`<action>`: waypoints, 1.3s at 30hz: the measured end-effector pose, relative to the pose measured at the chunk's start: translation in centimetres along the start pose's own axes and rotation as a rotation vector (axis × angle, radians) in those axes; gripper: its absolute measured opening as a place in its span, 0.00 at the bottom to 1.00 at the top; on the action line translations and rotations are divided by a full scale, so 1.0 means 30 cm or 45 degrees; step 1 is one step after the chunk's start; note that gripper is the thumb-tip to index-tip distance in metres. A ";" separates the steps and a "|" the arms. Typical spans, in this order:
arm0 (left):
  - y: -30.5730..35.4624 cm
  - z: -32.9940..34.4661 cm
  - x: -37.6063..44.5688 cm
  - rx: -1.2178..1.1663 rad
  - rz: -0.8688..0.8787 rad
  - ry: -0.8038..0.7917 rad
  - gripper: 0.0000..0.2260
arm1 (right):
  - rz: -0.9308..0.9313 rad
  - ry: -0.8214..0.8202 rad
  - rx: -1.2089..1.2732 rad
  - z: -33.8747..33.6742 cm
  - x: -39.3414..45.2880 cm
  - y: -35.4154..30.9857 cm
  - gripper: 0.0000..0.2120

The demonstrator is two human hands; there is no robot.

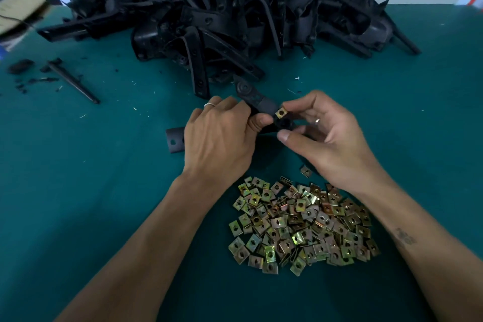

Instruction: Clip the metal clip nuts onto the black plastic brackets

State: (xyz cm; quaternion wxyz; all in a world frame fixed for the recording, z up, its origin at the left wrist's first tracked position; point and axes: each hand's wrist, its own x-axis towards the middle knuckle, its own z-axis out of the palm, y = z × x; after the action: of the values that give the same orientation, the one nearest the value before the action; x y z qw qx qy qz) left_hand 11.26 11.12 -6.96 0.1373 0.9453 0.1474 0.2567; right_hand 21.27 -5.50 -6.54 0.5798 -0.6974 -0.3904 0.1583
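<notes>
My left hand (pixel 222 136) grips a black plastic bracket (pixel 257 100) at mid-table, its far end with a round boss sticking out past my fingers. Another end of the bracket shows left of my wrist. My right hand (pixel 321 133) pinches a brass-coloured metal clip nut (pixel 281 112) between thumb and fingertips, held against the bracket's near tab. A heap of several loose clip nuts (pixel 303 225) lies on the green mat in front of me, between my forearms.
A big pile of black plastic brackets (pixel 230 15) fills the back of the table against the wall. A black rod-like part (pixel 73 81) and plastic scraps lie at the left. One stray clip nut (pixel 306 171) sits by my right wrist. A blurred box stands at the far left.
</notes>
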 end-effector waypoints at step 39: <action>0.021 0.004 -0.015 -0.069 0.051 0.018 0.20 | 0.238 -0.325 -0.438 -0.151 -0.026 -0.030 0.08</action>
State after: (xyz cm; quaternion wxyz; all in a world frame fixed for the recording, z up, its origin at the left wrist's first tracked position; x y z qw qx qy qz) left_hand 11.09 10.36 -7.06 0.1566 0.9422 0.1224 0.2698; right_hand 23.51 -9.15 -4.62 0.3812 -0.7935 -0.4154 0.2293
